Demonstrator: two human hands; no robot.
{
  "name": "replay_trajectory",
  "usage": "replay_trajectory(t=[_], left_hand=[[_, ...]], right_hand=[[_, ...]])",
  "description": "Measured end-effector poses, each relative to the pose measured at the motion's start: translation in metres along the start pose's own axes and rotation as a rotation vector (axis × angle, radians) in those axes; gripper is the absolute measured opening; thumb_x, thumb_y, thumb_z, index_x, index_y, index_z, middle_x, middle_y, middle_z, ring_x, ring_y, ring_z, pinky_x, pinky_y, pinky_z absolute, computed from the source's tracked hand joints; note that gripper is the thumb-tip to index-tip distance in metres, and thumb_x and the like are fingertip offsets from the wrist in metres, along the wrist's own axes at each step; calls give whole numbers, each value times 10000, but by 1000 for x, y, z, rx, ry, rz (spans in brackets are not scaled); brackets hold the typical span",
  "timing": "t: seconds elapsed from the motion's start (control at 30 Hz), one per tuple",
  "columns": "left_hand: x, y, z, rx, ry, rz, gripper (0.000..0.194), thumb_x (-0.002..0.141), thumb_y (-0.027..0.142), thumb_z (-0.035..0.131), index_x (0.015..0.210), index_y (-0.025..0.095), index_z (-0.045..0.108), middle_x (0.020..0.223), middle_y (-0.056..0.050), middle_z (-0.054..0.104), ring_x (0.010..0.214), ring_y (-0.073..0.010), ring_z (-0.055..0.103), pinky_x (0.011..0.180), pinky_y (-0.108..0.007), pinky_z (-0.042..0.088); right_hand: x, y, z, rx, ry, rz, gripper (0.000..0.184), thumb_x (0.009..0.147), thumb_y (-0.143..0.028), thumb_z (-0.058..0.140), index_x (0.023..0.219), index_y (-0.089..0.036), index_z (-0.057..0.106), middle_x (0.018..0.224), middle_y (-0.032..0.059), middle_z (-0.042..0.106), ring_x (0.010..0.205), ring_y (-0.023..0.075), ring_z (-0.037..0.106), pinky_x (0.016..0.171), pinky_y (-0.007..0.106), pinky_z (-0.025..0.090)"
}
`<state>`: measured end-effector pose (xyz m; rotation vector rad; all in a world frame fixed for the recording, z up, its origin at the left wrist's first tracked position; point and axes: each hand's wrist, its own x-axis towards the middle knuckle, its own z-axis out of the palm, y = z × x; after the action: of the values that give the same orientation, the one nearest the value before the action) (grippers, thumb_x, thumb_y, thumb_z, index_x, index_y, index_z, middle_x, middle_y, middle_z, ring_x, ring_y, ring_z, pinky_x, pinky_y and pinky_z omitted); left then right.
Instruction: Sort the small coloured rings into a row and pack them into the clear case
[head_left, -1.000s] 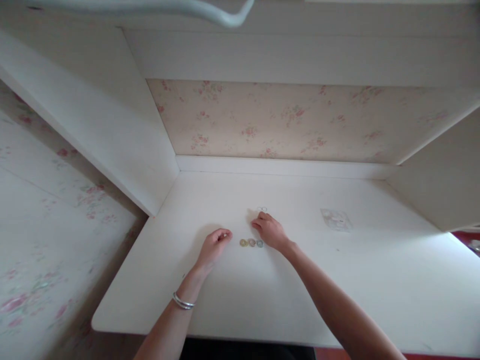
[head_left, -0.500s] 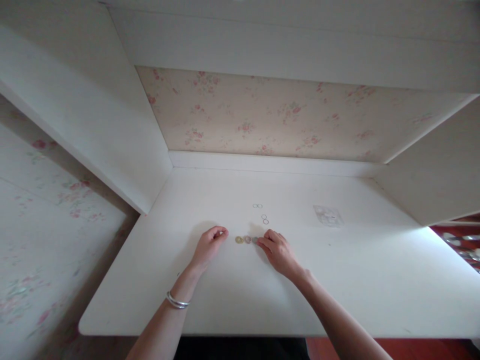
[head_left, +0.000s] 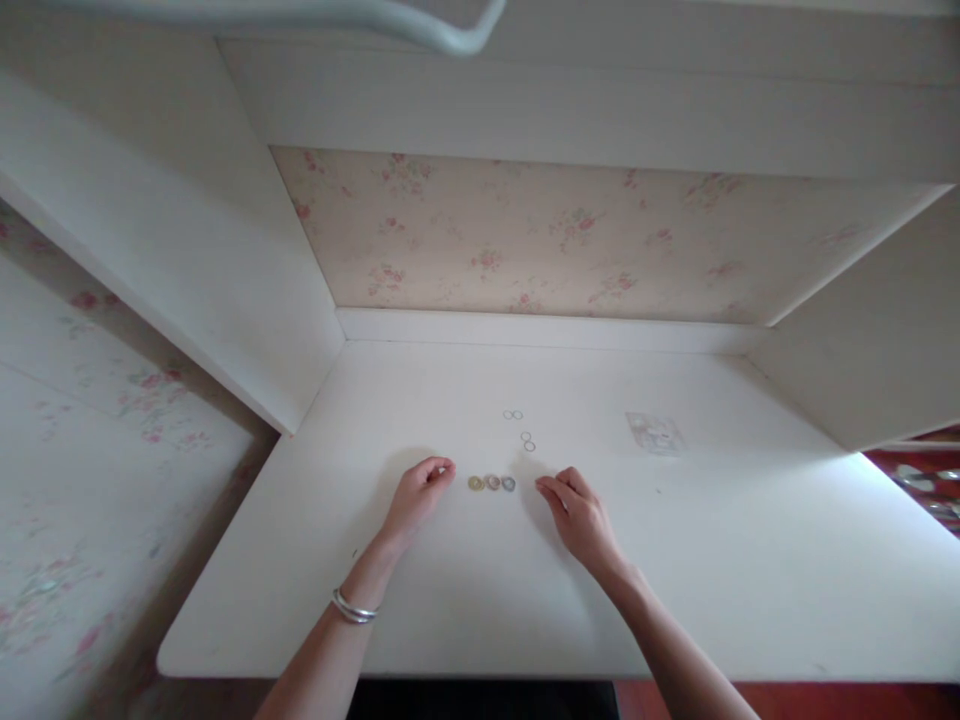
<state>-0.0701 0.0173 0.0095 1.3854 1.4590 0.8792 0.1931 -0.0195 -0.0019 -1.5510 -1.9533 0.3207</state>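
Observation:
Three small groups of rings lie in a row between my hands: gold-coloured rings (head_left: 476, 483), pinkish rings (head_left: 492, 482) and silver-grey rings (head_left: 508, 484). My left hand (head_left: 417, 497) rests on the desk just left of the gold-coloured rings, thumb and fingertips pressed together, with nothing visible in them. To the right of the silver-grey rings, and apart from them, is my right hand (head_left: 580, 515), its fingers also pinched together and nothing showing between them. Beyond the row lie two pairs of thin rings, a farther pair (head_left: 513, 415) and a nearer pair (head_left: 528, 441).
A clear plastic bag (head_left: 655, 434) lies on the white desk (head_left: 450, 600) at the right. Side panels (head_left: 885, 330) and a low back ledge (head_left: 555, 328) enclose the desk. A blurred pale bar (head_left: 420, 25) crosses the top left of the view.
My right hand has let go of the silver-grey rings and drawn back to the right, uncovering them. The left hand stays in place. A pale bar has come into view at the top.

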Motion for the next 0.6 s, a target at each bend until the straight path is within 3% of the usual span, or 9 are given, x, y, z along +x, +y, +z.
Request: replay_trajectory(t=[0.13,0.3,0.47,0.6], left_hand=[[1,13,11,91,-49,85,343,809,456,509,869,155,660,574,24,496,521,-111,423,503,-214,297],[9,43,40,201,-203,251,337,866,426,448,899,172,667,642,-12,611,555,-132,521,557,-223,360],[33,60,75,526,-250,406,234,875,314,471,897,228,687,886,-51,683,817,-190,604,742,-273,406],[53,64,94,682,-263,415,242,896,276,443,999,255,661,1024,-49,652,929,-185,594,814,-283,410]], right_hand=[[-15,8,-2,94,55,128,337,936,-391,383,924,-208,665,810,48,547,714,153,553,664,267,445],[-19,10,-1,162,133,204,346,926,-418,390,929,-206,664,812,53,553,728,160,560,682,273,446],[-16,13,-1,202,145,226,343,923,-419,393,930,-209,663,799,42,544,705,148,541,665,265,435],[-15,18,-1,223,165,244,351,921,-422,391,923,-202,665,791,40,541,700,147,531,661,266,432]])
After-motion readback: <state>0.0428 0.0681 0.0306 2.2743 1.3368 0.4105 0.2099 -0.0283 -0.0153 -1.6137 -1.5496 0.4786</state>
